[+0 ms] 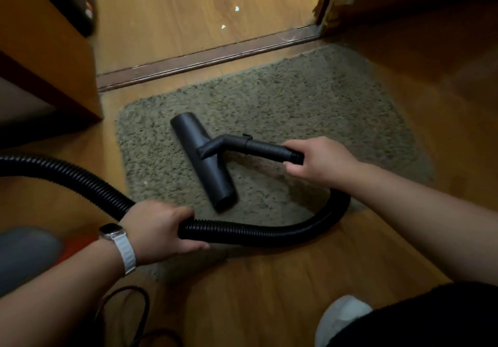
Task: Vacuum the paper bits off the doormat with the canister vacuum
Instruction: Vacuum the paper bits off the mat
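Fingers, right hand [320, 159]: curled round wand [264, 147]; left hand [159, 229]: gripping hose [256, 235]. Keep nozzle [204, 163] flat on doormat [296, 99]; slow overlapping passes.

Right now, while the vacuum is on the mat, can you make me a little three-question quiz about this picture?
1. True or false: two white paper bits lie on the wood floor, beyond the doormat.
2. What does the left hand grip? A the ribbed hose; B a brush; C a broom.
3. Fill the gap: the right hand grips the black wand, whose nozzle rests on the ____.

Key: 1 true. 2 A. 3 doormat.
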Tool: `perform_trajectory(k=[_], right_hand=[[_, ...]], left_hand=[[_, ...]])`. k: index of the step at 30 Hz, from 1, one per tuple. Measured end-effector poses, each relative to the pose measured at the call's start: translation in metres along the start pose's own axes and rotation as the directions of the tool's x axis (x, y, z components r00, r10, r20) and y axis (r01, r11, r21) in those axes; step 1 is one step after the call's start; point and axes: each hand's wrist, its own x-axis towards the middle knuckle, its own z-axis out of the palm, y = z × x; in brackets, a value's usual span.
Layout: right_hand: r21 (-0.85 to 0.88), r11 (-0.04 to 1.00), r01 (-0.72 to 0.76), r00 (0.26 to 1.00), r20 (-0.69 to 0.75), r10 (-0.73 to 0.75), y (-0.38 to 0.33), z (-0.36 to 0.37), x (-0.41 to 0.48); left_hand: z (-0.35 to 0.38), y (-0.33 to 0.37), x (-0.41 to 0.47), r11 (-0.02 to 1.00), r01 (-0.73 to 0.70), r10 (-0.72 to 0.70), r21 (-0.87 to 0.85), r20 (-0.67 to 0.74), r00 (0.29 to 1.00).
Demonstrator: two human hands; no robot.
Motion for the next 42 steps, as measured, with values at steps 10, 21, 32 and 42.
perform_trajectory(k=[10,21,32,42], right_hand=[[-0.095,0.967,0.238,0.971,0.033,-0.236,-0.072,0.038,-0.002],[0.195,0.981,0.021,0.997,0.072,-0.036,-0.087,0.033,0.014],[0.196,0.979,-0.061,0.996,-0.058,0.074,-0.093,0.013,0.045],[-0.006,0.986,0.168,0.984,0.054,-0.168,-0.135,0.029,0.043]], left_hand=[[0.006,-0.030,-0.073,0.997,-0.052,0.049,0.062,0.063,0.997],[0.007,-0.048,-0.087,0.997,-0.049,0.047,0.057,0.027,0.999],[0.001,-0.063,-0.088,0.998,0.033,-0.033,0.048,-0.006,0.999],[0.004,-0.064,-0.108,0.995,0.065,-0.078,0.071,0.213,0.974]])
